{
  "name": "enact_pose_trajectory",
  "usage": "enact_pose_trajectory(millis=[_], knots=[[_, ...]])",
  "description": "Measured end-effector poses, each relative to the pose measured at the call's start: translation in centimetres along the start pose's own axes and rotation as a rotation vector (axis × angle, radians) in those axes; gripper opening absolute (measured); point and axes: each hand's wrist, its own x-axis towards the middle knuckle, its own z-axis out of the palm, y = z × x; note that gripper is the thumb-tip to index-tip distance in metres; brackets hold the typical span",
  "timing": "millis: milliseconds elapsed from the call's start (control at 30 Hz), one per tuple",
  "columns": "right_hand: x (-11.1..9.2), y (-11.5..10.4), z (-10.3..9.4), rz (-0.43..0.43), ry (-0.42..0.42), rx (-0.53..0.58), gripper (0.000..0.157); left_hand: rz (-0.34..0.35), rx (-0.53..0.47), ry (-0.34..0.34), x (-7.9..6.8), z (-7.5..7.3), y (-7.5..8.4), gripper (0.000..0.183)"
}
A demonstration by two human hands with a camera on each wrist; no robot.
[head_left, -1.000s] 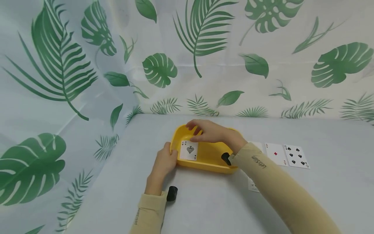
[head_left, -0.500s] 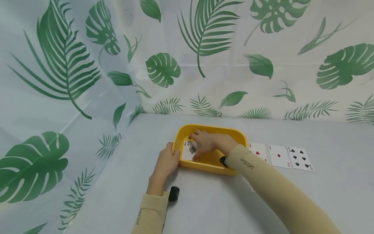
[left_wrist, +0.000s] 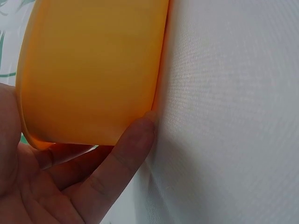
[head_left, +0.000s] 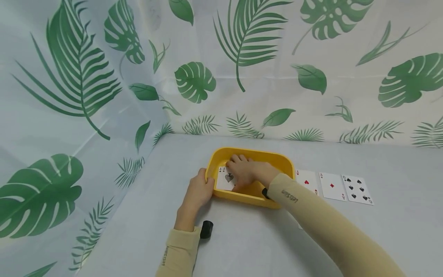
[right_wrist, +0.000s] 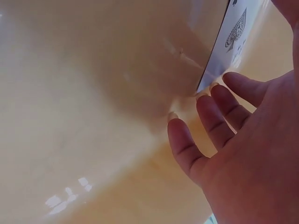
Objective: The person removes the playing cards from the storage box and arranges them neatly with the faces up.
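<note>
Ace of spades [head_left: 225,180] on top of at least one other card, two A corners side by side, in the left end of the yellow tray [head_left: 242,197], same place as a second ago. Chief difference: right hand [head_left: 245,170] down inside the tray now, against a hover above it then. Thumb at the card's near right corner, fingers over towards its far side; in the right wrist view, fingertips apart from one another, close to a card edge. Impossible to tell whether actually pinching anything. Left hand [head_left: 199,190] as before, clamped on the tray's left end. Right of the tray, in a row on the pale tabletop [head_left: 242,242]: ace of hearts [head_left: 306,180], ace of diamonds [head_left: 333,187], six of spades [head_left: 358,189]. Ace of hearts mostly in sight now, after near-complete hiding behind the right sleeve [head_left: 328,223].
</note>
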Motion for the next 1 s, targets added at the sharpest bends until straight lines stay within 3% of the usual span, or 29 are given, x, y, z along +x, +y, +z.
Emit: enact_pose_trajectory(millis=[400,667,1000], knots=[[-0.2,0.4,-0.1,0.001,-0.014,0.031,0.084,-0.007,0.002,-0.001,0.0,0.0,0.1,0.034],[-0.6,0.7,-0.7,-0.009,-0.025,0.103,0.091,-0.020,0.014,-0.006,0.0,0.0,0.1,0.035],[-2.4,1.1,-2.3,-0.102,0.103,0.241,0.088,-0.030,0.015,-0.008,0.1,0.0,0.0,0.036]])
